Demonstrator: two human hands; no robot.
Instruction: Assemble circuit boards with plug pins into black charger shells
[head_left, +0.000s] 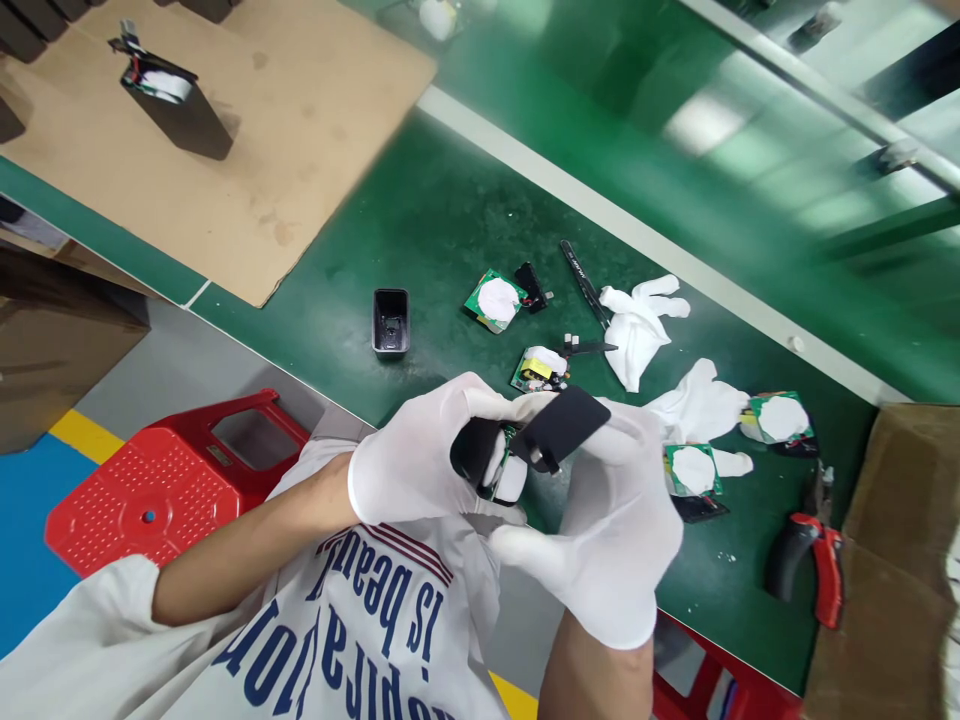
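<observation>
Both my hands wear white gloves and meet over the table's near edge. My left hand (412,460) is closed around a black charger housing (474,452) with a green circuit board and a white part showing inside it. My right hand (611,530) pinches a flat black cover (571,420) against the housing's top. On the green table (450,220) beyond my hands lie an empty black housing (391,321) and several green circuit boards with white pads (496,300).
Loose white gloves (637,325) and black tweezers (583,282) lie right of centre. Red-handled pliers (806,560) rest near a cardboard box (892,560) at right. A cardboard sheet (247,130) with a black unit (176,100) is at the back left. A red stool (172,480) stands below.
</observation>
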